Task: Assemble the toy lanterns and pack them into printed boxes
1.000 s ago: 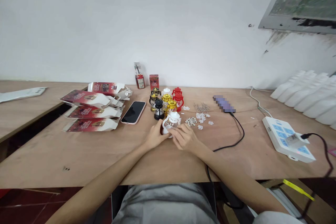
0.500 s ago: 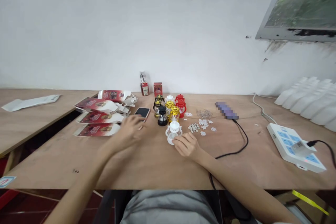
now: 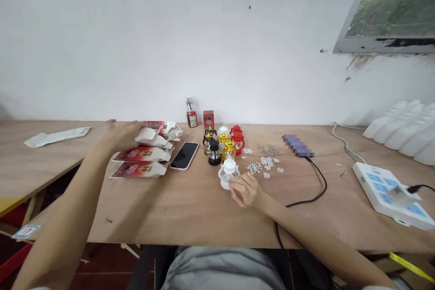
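Observation:
My right hand (image 3: 245,190) rests on the wooden table (image 3: 190,208) with its fingers curled against the base of a small white toy lantern (image 3: 228,171). My left hand (image 3: 118,134) is stretched far to the left and lies on top of a stack of red and white flat cartons (image 3: 141,155). Behind the white lantern stands a cluster of little lanterns (image 3: 222,139) in gold, black, red and white. A phone (image 3: 184,155) lies face up between the cartons and the lanterns.
Small white flat pieces (image 3: 263,166) and thin wire hooks (image 3: 267,149) lie right of the lanterns. A black cable (image 3: 311,190) runs across the table. A white power strip (image 3: 390,192) sits at the right edge. White bottles (image 3: 397,129) line the far right. A gap separates a second table (image 3: 30,158) on the left.
My left hand left the white lantern and swung left, past the phone, onto the stack of cartons. My right hand stayed at the lantern.

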Tool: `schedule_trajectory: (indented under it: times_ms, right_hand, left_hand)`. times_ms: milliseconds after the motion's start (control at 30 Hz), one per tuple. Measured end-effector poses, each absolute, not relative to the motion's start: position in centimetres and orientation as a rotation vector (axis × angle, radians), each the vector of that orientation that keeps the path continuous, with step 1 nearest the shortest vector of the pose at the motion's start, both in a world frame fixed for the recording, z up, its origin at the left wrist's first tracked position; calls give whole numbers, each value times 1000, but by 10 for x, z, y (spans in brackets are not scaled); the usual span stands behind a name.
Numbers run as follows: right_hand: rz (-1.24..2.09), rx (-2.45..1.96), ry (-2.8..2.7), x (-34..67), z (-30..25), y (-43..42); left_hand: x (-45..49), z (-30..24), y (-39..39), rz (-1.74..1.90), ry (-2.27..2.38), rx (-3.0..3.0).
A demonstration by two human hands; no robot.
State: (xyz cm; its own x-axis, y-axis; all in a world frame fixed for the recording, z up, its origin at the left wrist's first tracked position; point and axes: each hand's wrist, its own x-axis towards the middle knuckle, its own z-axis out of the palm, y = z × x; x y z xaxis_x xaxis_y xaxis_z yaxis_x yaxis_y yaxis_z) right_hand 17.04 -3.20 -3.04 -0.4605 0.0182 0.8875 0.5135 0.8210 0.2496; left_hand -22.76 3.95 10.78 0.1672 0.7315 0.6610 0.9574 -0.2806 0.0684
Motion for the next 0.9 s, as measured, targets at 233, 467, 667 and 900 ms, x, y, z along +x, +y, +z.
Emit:
schedule_trajectory:
  times_ms: [233, 467, 667, 900]
  right_hand:
    - [-413, -531, -1808, 151, 70, -14]
    - [-160, -976, -2117, 128, 133, 9]
    - [-80, -1145, -1911, 129, 118, 23]
    - [241, -1128, -1615, 147, 115, 34]
  left_hand:
    - [-132, 159, -3, -656, -1419, -2108]
    - [-51, 147, 15, -659, -1278, -2426]
    - [-38, 141, 13, -797, -1125, -2558]
    - [-31, 132, 29, -1273, -1309, -2288]
